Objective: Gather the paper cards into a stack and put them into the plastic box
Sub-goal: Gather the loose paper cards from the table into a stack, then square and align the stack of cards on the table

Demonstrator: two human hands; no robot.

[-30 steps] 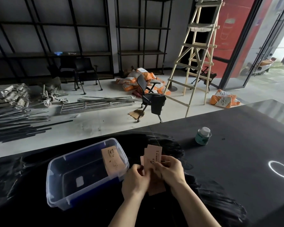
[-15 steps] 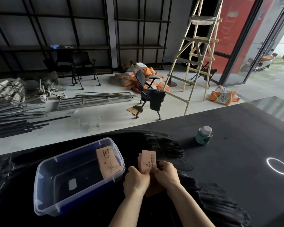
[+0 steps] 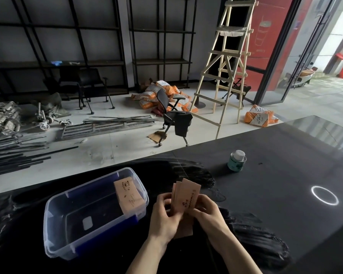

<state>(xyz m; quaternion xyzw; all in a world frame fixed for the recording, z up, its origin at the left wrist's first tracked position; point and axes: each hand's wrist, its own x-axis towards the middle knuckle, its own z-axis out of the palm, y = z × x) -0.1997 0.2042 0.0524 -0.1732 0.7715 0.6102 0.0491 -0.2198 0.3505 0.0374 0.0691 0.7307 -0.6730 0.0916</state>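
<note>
- Two hands — left hand (image 3: 164, 218) and right hand (image 3: 206, 213) — both pinch a fanned bunch of paper cards (image 3: 185, 196); three top edges show.
- One card (image 3: 128, 195) leans inside the single plastic box (image 3: 73, 224), just left of the hands.
- One small jar (image 3: 237, 161) stands well apart on the black table (image 3: 285, 194).

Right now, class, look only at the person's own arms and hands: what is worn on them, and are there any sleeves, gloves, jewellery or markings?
Both forearms are bare as far as the frame's bottom edge: no sleeves or cuffs show. The left hand and right hand wear no gloves. No watch, bracelet or ring is visible, and no markings.
</note>
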